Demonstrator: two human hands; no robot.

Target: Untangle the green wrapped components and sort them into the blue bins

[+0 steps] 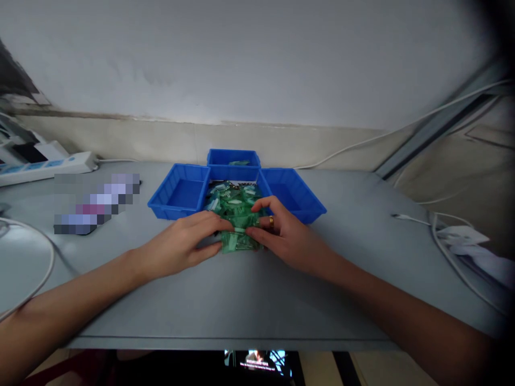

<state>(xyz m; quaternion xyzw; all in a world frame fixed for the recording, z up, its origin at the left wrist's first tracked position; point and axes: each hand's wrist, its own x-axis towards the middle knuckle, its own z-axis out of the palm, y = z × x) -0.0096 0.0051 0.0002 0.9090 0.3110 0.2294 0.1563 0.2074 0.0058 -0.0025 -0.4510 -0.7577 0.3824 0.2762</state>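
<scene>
- Green packets (237,203) are heaped just beyond the grip, blue bins (183,193) left, right and behind them
- left hand (179,241) and right hand (295,238) both pinching the nearest packet (239,243)
- imo a quick tug could drag neighbors along, and that plastic looks slick, so it might slip

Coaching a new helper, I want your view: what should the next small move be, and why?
Probably draw the green translucent packet clear of the heap: fingers of the left hand and right hand are at it, and it lies at the heap's near edge.
</scene>
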